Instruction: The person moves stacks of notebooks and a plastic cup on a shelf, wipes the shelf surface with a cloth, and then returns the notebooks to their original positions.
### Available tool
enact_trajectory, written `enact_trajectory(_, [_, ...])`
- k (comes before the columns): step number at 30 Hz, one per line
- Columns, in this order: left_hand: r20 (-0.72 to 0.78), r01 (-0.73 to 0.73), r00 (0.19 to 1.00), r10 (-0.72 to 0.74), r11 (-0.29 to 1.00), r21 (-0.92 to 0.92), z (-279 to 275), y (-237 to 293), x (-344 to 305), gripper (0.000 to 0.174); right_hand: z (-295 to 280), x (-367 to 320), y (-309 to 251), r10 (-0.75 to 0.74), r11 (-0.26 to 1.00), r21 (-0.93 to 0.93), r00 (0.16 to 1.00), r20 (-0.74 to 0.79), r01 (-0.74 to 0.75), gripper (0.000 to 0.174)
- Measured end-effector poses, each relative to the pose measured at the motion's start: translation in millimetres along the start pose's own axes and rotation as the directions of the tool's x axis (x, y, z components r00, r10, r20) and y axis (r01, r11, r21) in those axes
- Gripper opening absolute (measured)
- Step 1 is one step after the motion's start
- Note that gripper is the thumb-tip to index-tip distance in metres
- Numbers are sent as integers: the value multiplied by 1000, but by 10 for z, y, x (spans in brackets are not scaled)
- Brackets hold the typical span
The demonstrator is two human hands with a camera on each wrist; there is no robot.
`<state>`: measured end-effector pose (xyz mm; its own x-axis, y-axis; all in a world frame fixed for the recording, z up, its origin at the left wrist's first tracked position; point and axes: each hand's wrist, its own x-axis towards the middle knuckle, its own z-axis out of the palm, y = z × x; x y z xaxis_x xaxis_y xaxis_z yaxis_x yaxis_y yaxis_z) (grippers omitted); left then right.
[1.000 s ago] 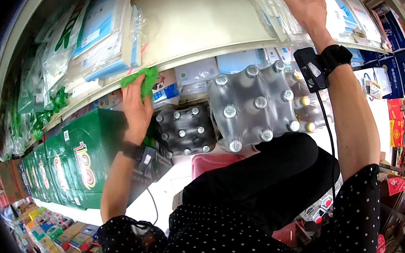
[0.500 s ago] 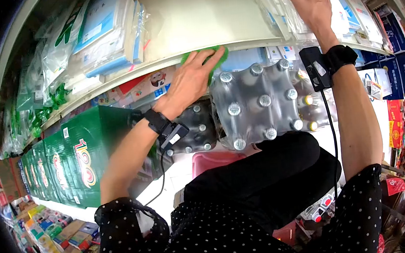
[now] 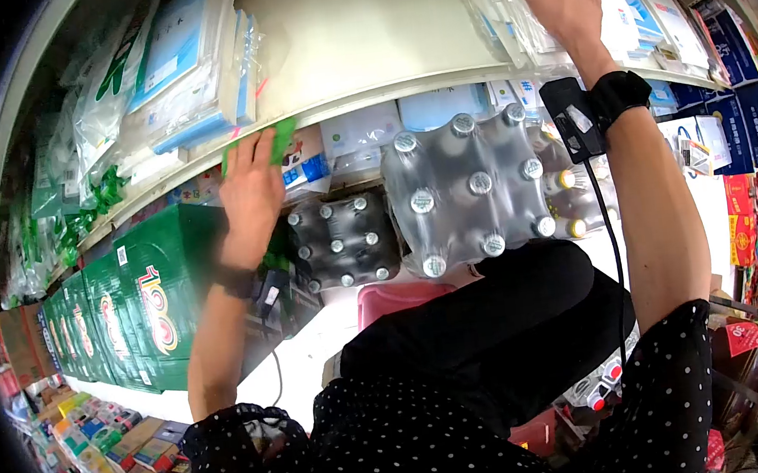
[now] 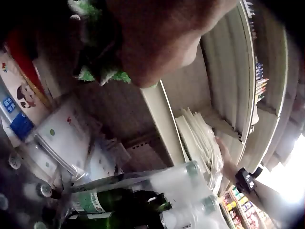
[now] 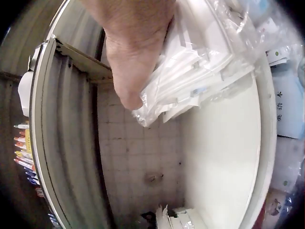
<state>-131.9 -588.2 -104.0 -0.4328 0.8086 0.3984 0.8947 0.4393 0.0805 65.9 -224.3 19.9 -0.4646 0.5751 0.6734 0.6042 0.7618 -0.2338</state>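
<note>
In the head view my left hand [image 3: 252,194] is at the front lip of the pale shelf [image 3: 367,30], holding a green cloth [image 3: 283,138] against it. The left wrist view shows the cloth [image 4: 90,45] bunched beside the fingers, which are mostly hidden. My right hand [image 3: 566,9] rests with its fingers spread on a stack of plastic-wrapped notebooks [image 3: 620,22] at the shelf's right. Its thumb lies along the stack's near side in the right wrist view, by the crinkled clear wrapping [image 5: 190,83].
Another stack of wrapped notebooks [image 3: 196,80] lies at the shelf's left. Below the lip stand shrink-wrapped bottle packs [image 3: 467,190] and a darker pack [image 3: 342,240]. Green cartons [image 3: 159,296] line the left, and a pink stool [image 3: 400,301] sits near the knees.
My left hand went right along the shelf lip with the cloth, then came back left to about where it began. The right hand has stayed on the notebook stack.
</note>
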Motion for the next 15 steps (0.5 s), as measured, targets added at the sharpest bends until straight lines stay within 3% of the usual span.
enact_trajectory(5, [6, 22, 1000, -21, 990, -142, -38, 30, 103, 48, 27, -11, 20, 8, 999, -40, 999, -43, -10, 57])
enact_trajectory(11, [167, -152, 966, 196, 958, -245, 30, 605, 434, 51, -28, -5, -30, 52, 998, -28, 999, -2, -52, 58])
enact_trajectory(15, [238, -207, 917, 320, 892, -401, 222, 896, 804, 51, 0, -11, -15, 0, 999, -36, 998, -58, -2, 58])
